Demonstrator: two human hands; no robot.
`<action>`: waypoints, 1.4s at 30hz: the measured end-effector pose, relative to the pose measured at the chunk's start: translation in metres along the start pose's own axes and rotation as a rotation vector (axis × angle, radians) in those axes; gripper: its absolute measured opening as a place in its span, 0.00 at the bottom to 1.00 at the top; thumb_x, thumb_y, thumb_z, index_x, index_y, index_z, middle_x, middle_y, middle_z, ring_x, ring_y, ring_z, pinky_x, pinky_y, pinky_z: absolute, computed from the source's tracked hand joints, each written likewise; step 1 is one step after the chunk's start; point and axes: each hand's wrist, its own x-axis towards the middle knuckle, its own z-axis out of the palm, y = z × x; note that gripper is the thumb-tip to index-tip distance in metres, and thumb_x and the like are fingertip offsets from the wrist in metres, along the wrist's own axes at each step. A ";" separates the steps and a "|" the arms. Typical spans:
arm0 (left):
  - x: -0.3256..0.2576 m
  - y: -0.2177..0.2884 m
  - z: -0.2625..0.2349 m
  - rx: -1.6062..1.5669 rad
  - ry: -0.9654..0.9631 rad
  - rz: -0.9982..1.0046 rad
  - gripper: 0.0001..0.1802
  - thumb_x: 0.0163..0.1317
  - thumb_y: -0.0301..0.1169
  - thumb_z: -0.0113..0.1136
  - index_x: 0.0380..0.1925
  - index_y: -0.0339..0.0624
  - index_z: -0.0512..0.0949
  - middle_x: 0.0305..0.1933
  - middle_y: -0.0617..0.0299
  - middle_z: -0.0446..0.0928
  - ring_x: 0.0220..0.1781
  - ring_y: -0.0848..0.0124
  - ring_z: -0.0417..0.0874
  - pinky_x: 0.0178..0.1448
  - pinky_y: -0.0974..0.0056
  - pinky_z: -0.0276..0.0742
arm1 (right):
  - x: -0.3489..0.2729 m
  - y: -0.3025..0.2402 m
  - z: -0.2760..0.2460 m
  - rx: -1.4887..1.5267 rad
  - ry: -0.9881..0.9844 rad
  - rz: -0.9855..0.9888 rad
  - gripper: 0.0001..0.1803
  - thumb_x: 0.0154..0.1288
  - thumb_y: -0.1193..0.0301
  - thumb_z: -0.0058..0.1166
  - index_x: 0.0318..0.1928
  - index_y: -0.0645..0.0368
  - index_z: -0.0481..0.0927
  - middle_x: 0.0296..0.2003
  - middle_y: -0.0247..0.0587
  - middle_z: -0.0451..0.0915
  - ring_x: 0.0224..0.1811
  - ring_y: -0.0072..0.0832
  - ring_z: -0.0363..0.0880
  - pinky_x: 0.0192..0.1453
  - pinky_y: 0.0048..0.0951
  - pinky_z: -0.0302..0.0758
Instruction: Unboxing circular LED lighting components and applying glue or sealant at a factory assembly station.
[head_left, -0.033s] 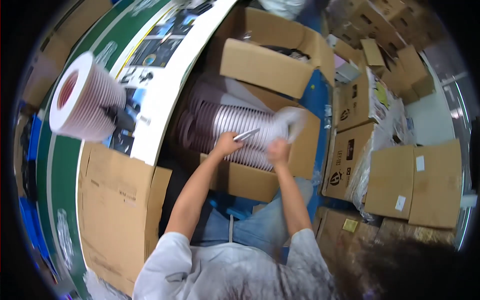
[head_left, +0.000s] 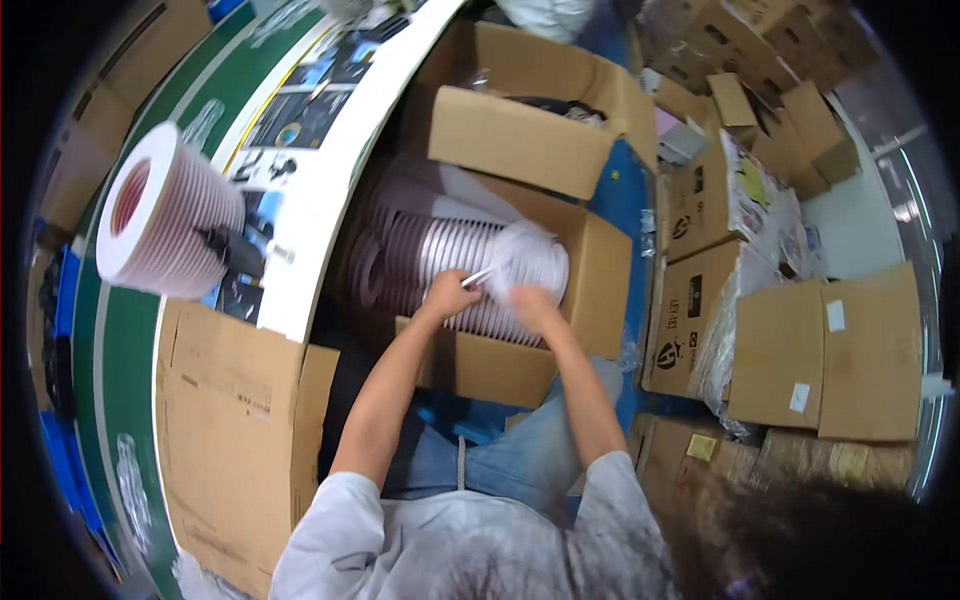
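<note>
Pinkish-white: ribbed rolls [head_left: 455, 245], side by side in a brown carton [head_left: 600, 275], centre of the frame.

Cover: a whitish, see-through sheet [head_left: 522, 250], loosely bunched over the right end of the rolls.

Left hand [head_left: 452, 293]: your grip is closed round a slim pale tool [head_left: 477, 277], its tip towards the sheet; its exact kind is too small to tell.

Right hand [head_left: 533, 307]: at the lower edge of the sheet, fingers blurred; you cannot tell whether this grip pinches the sheet or only touches it.

Handling, by judgement: the rolls look fairly stiff along their length, with thin rims likely to dent or spread; each is probably moderate in weight and somewhat slick. Take one round the barrel, both hands beneath, rather than by a single rim. The sheet looks light, soft and slippery; pinch it at a loose edge.

Axis: the rolls' long axis runs left to right across the frame, dipping slightly towards the right; the ribs cross it. Left ends lie in shadow; right ends point to the carton's right wall.

Related item: a lone ribbed roll [head_left: 190, 230] by the white surface [head_left: 338, 165], left of the frame, its hollow end facing upper left.
</note>
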 end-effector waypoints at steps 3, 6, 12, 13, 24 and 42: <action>-0.011 -0.026 -0.014 0.137 0.034 -0.066 0.14 0.38 0.38 0.65 0.22 0.38 0.81 0.23 0.47 0.79 0.30 0.55 0.82 0.40 0.57 0.77 | 0.003 -0.017 -0.004 0.174 0.336 -0.037 0.18 0.64 0.63 0.38 0.25 0.63 0.71 0.25 0.58 0.75 0.29 0.58 0.72 0.32 0.50 0.66; -0.003 -0.008 -0.005 0.046 0.028 -0.008 0.16 0.39 0.40 0.65 0.24 0.38 0.82 0.25 0.46 0.79 0.30 0.53 0.82 0.41 0.57 0.77 | -0.001 -0.022 -0.008 -0.041 0.442 -0.066 0.16 0.63 0.63 0.38 0.26 0.62 0.72 0.24 0.57 0.74 0.29 0.56 0.72 0.32 0.50 0.66; 0.001 -0.006 -0.002 0.052 0.107 -0.081 0.14 0.39 0.39 0.63 0.21 0.39 0.82 0.23 0.47 0.79 0.28 0.55 0.82 0.40 0.58 0.78 | 0.008 -0.049 -0.010 0.402 0.433 -0.068 0.19 0.67 0.61 0.33 0.34 0.64 0.73 0.23 0.63 0.71 0.30 0.59 0.73 0.35 0.48 0.68; 0.007 0.009 0.003 0.019 0.020 -0.101 0.14 0.39 0.39 0.64 0.21 0.39 0.82 0.23 0.47 0.79 0.28 0.56 0.83 0.39 0.58 0.78 | 0.010 -0.027 -0.009 0.260 0.194 -0.024 0.20 0.67 0.61 0.34 0.34 0.64 0.74 0.23 0.63 0.72 0.29 0.57 0.73 0.35 0.48 0.69; -0.018 -0.011 -0.017 -0.046 0.144 0.052 0.14 0.42 0.38 0.60 0.24 0.37 0.81 0.23 0.49 0.79 0.27 0.58 0.82 0.37 0.57 0.77 | -0.006 -0.038 0.034 -0.053 1.052 -0.132 0.23 0.65 0.59 0.36 0.28 0.65 0.76 0.25 0.61 0.75 0.32 0.56 0.75 0.35 0.47 0.69; -0.033 0.077 -0.053 0.445 0.487 0.660 0.08 0.42 0.25 0.60 0.21 0.40 0.69 0.25 0.51 0.71 0.33 0.49 0.73 0.37 0.53 0.69 | 0.007 -0.001 0.074 1.333 0.183 0.594 0.28 0.69 0.50 0.25 0.18 0.52 0.65 0.06 0.28 0.56 0.05 0.22 0.50 0.10 0.24 0.49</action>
